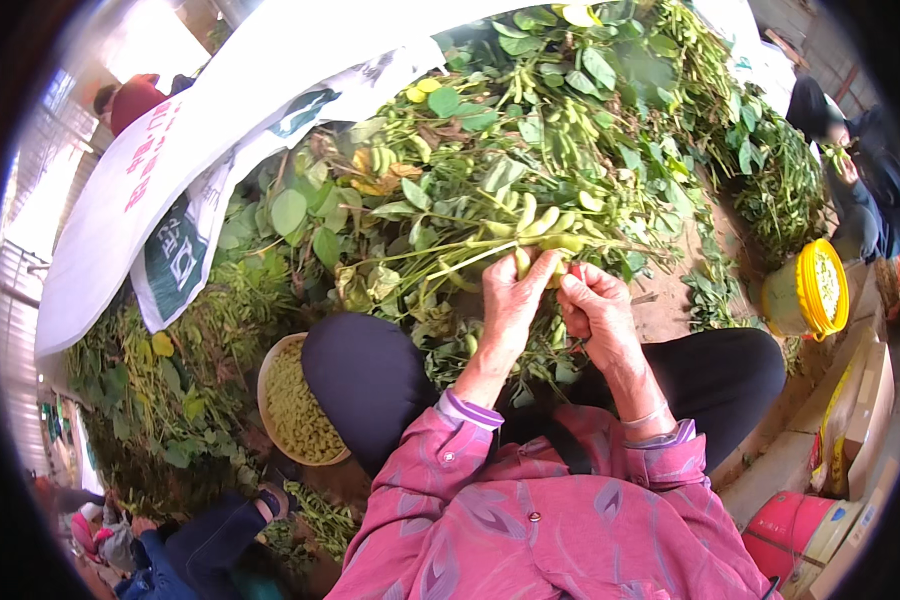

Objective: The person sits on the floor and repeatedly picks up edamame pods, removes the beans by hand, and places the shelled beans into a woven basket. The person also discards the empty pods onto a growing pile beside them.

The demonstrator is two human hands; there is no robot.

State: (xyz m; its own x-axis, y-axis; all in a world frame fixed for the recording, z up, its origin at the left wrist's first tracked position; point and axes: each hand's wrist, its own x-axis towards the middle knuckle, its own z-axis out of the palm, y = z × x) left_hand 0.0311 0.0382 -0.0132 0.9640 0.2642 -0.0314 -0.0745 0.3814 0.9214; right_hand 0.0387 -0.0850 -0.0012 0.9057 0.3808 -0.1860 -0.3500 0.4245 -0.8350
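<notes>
My left hand (516, 294) is closed around a cut soybean stalk (465, 255) with plump green pods, held above a heap of soybean plants (495, 150). Close beside it on the right, my right hand (594, 294) has its fingers pinched at the pods near the stalk. A small red thing (579, 271) shows between its thumb and fingers; what it is, I cannot tell. A round tub of green soybeans (300, 405), partly hidden by my left knee, stands at the left.
A yellow bucket of green beans or pods (791, 291) stands at the right. White printed sacking (217, 97) drapes over the heap's upper left. Other people sit at the far right and lower left. A red and cream container (791, 529) lies at the lower right.
</notes>
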